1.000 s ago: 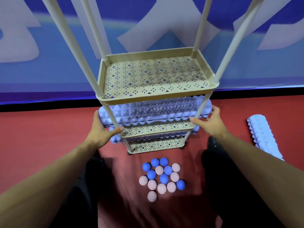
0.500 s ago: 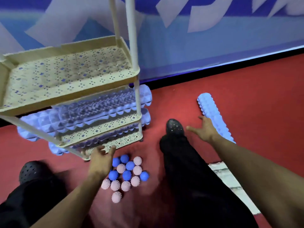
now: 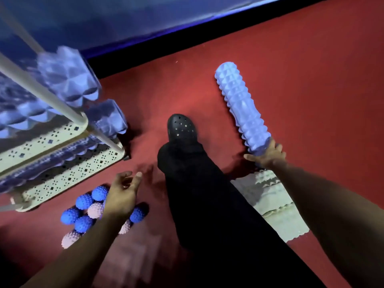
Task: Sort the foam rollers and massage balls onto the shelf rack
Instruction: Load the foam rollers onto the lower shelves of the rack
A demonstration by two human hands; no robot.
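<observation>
Two rollers in rack, one per shelf, third roller on floor under spread right hand, five blue, three pink balls showing, left hand loosely curled, empty.

Right hand: rests on the near end of the pale-blue foam roller, fingers spread.
Left hand: above the spiky massage balls, fingers loose, holding nothing.
Shelf rack: carries an upper roller and a lower roller.

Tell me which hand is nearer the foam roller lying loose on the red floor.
Right. The right hand touches the foam roller at its near end; the left hand hangs over the massage balls, on the far side of the leg.
</observation>
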